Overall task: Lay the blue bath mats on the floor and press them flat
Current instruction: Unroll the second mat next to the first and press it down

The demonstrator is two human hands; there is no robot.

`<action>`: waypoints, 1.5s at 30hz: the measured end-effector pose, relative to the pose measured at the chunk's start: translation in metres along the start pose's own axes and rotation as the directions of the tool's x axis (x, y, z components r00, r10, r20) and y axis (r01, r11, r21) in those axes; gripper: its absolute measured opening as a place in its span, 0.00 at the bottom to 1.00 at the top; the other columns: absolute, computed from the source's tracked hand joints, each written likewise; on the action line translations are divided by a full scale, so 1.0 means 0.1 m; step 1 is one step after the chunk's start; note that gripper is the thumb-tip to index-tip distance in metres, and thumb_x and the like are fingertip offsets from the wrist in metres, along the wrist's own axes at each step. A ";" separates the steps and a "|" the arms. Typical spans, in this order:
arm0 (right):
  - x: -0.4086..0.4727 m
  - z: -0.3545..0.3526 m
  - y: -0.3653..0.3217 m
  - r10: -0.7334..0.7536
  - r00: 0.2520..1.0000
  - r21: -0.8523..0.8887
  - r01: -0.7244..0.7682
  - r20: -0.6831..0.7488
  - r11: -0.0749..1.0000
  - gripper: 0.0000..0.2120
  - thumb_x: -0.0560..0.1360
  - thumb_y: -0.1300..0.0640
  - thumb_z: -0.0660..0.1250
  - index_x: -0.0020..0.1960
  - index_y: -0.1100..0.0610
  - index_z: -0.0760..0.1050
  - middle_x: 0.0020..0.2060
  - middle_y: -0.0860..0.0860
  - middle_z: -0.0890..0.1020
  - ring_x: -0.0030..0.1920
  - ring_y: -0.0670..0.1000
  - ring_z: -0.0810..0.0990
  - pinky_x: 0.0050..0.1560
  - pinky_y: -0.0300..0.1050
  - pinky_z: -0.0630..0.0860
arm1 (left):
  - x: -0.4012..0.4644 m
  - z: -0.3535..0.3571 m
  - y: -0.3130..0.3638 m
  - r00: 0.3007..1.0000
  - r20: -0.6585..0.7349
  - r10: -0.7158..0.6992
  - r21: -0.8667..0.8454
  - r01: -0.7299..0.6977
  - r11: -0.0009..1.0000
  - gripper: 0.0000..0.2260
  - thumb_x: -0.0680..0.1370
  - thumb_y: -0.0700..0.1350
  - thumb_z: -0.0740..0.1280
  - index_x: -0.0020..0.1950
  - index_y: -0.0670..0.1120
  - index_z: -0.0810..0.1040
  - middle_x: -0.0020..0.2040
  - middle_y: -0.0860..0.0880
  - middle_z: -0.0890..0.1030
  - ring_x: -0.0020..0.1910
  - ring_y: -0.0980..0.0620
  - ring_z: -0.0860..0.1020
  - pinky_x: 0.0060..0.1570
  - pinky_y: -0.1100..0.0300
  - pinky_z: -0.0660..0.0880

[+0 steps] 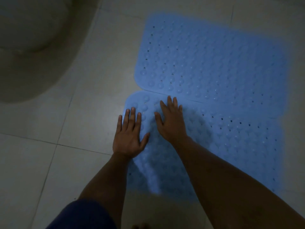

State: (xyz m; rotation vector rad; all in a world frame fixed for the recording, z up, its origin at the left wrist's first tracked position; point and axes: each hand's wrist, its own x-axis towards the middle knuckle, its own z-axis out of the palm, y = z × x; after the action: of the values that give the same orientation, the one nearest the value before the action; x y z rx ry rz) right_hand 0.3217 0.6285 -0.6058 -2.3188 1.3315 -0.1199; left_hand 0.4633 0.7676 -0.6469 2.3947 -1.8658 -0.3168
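Two blue bath mats with bumps and small holes lie on the pale tiled floor, meeting along one edge. The far mat (214, 60) spreads toward the upper right. The near mat (231, 146) lies under my hands. My left hand (130, 136) rests palm down with fingers spread on the near mat's left edge, partly over the tile. My right hand (171, 119) lies flat with fingers apart near the mat's top left corner, close to the seam. Neither hand holds anything.
A large pale rounded fixture (33, 47) fills the upper left. Grey floor tiles (74, 129) with dark grout lines surround the mats. My dark blue shorts leg (82, 215) shows at the bottom. The light is dim.
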 end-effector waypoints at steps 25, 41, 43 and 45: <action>-0.55 -0.52 -0.16 0.112 0.993 0.165 -0.117 0.035 0.979 0.24 0.83 0.44 0.57 0.76 0.53 0.68 0.80 0.57 0.61 0.81 0.58 0.50 0.79 0.61 0.49 | -0.44 -0.26 0.20 0.992 0.122 0.037 -0.034 -0.034 0.999 0.36 0.83 0.67 0.48 0.85 0.46 0.52 0.85 0.42 0.45 0.84 0.40 0.41 0.81 0.36 0.49; -0.49 0.07 0.22 0.109 0.994 0.035 -0.108 -0.032 0.994 0.31 0.82 0.42 0.49 0.80 0.58 0.60 0.81 0.59 0.56 0.82 0.58 0.49 0.80 0.63 0.48 | -0.42 0.04 0.27 0.997 0.028 0.074 0.002 -0.074 0.997 0.40 0.81 0.66 0.59 0.85 0.44 0.51 0.85 0.39 0.47 0.84 0.39 0.46 0.79 0.33 0.51; -0.53 0.07 0.23 0.109 0.994 0.036 -0.108 -0.019 0.993 0.32 0.82 0.42 0.48 0.80 0.58 0.60 0.81 0.59 0.56 0.82 0.58 0.49 0.80 0.62 0.47 | -0.42 0.05 0.25 0.996 0.035 0.079 -0.004 -0.079 0.997 0.41 0.81 0.68 0.57 0.85 0.44 0.51 0.85 0.39 0.46 0.84 0.39 0.45 0.80 0.34 0.50; -0.58 0.03 0.21 0.098 0.995 0.018 -0.097 -0.012 0.995 0.33 0.81 0.42 0.47 0.80 0.59 0.60 0.80 0.59 0.57 0.81 0.59 0.50 0.80 0.63 0.48 | -0.42 0.05 0.27 0.995 0.066 0.070 0.011 -0.071 0.997 0.43 0.80 0.70 0.55 0.85 0.45 0.50 0.85 0.40 0.45 0.84 0.40 0.44 0.81 0.35 0.48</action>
State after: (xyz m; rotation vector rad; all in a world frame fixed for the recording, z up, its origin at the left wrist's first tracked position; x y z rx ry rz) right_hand 0.2749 0.6692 -0.6094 -2.2373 1.4415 -0.1151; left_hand 0.4267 0.8012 -0.6422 2.3480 -1.9811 -0.3829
